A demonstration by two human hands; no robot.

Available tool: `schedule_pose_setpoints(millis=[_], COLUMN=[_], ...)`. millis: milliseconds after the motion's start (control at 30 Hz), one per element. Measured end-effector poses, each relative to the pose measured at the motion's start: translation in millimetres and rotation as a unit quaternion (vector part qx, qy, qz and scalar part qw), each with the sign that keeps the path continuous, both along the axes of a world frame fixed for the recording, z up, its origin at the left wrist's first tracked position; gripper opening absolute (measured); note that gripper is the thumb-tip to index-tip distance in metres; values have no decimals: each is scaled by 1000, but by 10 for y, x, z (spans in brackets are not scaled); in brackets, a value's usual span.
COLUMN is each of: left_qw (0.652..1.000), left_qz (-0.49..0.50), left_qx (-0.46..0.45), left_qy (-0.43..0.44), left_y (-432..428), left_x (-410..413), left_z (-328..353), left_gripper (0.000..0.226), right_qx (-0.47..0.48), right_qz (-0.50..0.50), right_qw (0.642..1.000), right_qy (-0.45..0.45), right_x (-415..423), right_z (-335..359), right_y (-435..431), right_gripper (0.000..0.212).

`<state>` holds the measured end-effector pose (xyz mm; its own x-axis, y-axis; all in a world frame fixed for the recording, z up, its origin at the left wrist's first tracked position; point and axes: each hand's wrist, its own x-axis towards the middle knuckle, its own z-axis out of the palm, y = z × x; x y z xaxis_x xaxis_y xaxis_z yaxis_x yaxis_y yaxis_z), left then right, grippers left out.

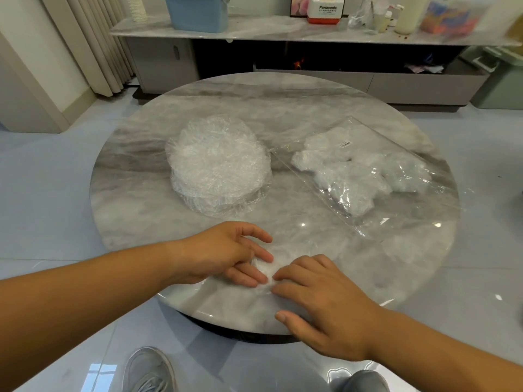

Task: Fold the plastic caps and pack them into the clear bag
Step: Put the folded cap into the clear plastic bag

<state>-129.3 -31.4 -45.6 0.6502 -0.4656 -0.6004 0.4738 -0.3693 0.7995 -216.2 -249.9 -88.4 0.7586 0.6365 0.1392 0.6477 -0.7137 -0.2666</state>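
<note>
A thin crinkled plastic cap (267, 271) lies flat at the near edge of the round marble table (283, 103). My left hand (226, 253) presses on its left side with fingers spread. My right hand (317, 295) lies flat on its right side, fingertips almost meeting the left ones. A stack of unfolded round plastic caps (218, 162) sits in the middle left of the table. To the right lies the clear bag (396, 193), flat on the table, with several folded white caps (353, 174) inside it.
Behind the table runs a low cabinet (311, 32) with a blue bin (198, 12), a small white and red box and bottles on top. Curtains hang at the far left. Two grey shoes (150, 372) show on the glossy floor below the table's near edge.
</note>
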Motion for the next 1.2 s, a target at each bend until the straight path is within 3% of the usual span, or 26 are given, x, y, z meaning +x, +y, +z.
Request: schedule_pose_setpoints(millis=[100,167,233,400,533,600,700,767,933,1033,1200], left_qw=[990,956,927,904,943,973,996,994,990,987,986], left_qz=[2,-44,-100,-178,-116,-48,71,110,98,79,60], left_qx=[63,151,209,261,232,172,30,-25,-78,-101,-115], left_qy=[-125,-246,-296,-289,-207,-149,-32,8,70,96,104], left_y=[-26,-76,-149,-320,-304,-270,-257,-257,-239,-237,-206], left_x=[76,147,181,248,301,295,271,252,160,117,101], left_z=[-32,-58,-68,-68,-116,-115,-88,-86,-84,-77,-68], left_gripper=[21,28,39,44,24,19,10,14,25,36,38], right_qx=[5,14,21,45,156,252,393,461,580,614,591], right_qz=[-3,2,11,30,-35,-136,-261,-285,-310,-314,-314], right_qw=[1000,1000,999,998,984,950,841,770,608,568,578], right_qy=[6,19,29,44,75,125,266,338,446,449,466], right_x=[-29,-47,-59,-40,3,56,170,250,341,357,350], right_z=[-32,-45,-57,-42,1,75,221,254,288,306,327], right_y=[-46,-71,-105,-222,-273,-247,-173,-142,-29,1,50], right_gripper=[36,36,37,43,45,45,26,22,44,43,49])
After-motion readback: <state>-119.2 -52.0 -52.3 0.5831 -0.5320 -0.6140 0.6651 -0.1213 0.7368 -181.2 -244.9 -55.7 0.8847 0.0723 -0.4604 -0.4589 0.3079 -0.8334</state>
